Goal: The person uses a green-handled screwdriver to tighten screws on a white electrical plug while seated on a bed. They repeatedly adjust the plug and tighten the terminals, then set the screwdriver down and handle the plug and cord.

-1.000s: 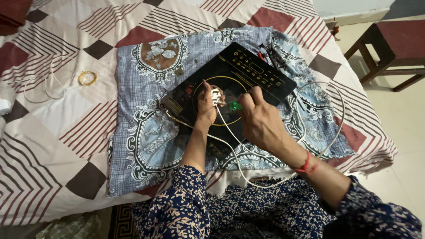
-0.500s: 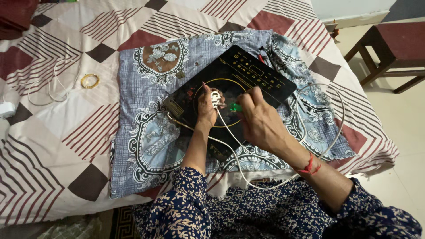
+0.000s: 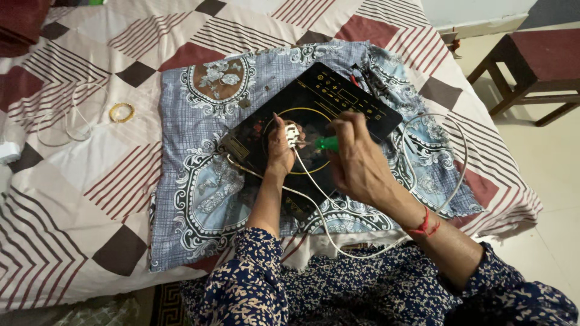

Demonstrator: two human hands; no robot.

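Honestly, with left hand pinching the plug and right hand gripping the screwdriver, a slip could scratch the cooktop.

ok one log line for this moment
left hand: holds white plug | right hand: grips green-handled screwdriver | under: black induction cooktop

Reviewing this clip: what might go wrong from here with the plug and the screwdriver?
The green-handled screwdriver in the right hand points at the white plug pinched in the left hand; a slip might jab the fingers. Both are over the black induction cooktop, so its glass could get scratched. Small loose parts could vanish in the patterned cloth.
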